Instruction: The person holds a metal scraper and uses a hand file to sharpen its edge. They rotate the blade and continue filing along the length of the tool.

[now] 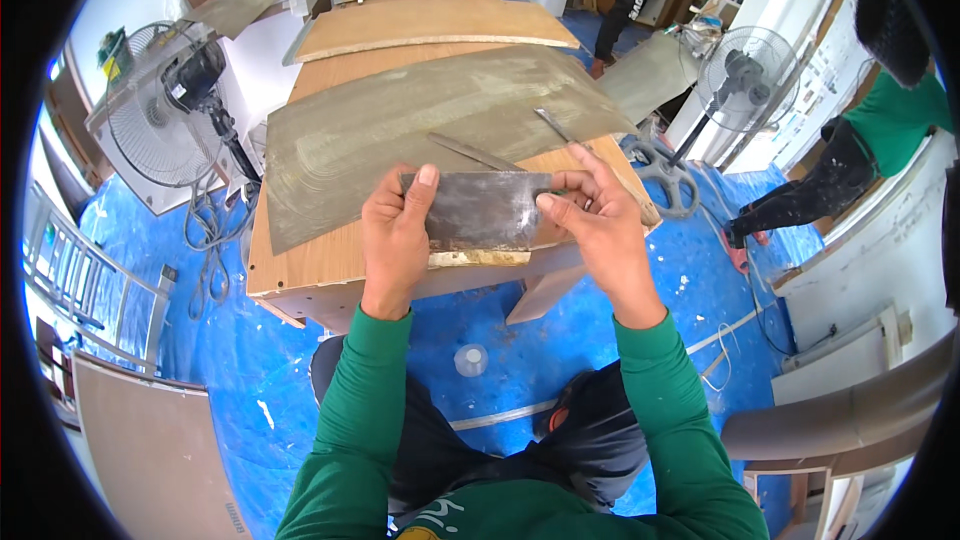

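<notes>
Left hand (396, 232) and right hand (610, 228) pinch a dark plate (478, 210) at opposite ends, long axis left-to-right.

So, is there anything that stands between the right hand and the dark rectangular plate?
Nothing visible does: the right hand touches the right end of the dark rectangular plate, while the left hand holds its left end.

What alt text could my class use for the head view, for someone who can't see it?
A person's left hand and right hand hold a flat dark rectangle by its ends, at a wooden table. A grey-brown sheet and two thin tools lie on the table; blue plastic covers the floor, with a fan at each side.
</notes>
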The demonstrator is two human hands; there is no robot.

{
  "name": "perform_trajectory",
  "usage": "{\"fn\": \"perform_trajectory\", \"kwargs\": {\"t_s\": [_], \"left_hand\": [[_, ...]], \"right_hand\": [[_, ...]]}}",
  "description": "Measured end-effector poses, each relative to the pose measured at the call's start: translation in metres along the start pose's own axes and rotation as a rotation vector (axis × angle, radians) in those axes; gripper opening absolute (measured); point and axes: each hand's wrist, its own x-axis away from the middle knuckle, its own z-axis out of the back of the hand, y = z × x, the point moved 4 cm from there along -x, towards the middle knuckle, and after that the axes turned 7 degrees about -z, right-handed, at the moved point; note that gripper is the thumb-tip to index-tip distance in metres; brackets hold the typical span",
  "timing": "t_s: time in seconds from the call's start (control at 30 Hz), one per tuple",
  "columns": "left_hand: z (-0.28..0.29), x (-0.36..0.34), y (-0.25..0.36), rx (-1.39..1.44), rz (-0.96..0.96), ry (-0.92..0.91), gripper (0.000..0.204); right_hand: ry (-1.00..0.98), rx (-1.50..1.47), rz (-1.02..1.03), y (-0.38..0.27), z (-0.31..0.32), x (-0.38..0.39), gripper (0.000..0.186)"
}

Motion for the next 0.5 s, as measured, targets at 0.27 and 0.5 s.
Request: {"fn": "perform_trajectory", "kwargs": {"t_s": [0.27,0.5], "left_hand": [[0.014,0.016,-0.007,0.056,0.083,-0.021,0.028],[0.003,0.023,-0.032,0.004,0.114,-0.379,0.038]], "right_hand": [[-0.091,-0.109,0.008,0.04,0.0,0.0,0.013],[-0.129,-0.325,0.047,0.058,0.023,0.011,0.019]]}}
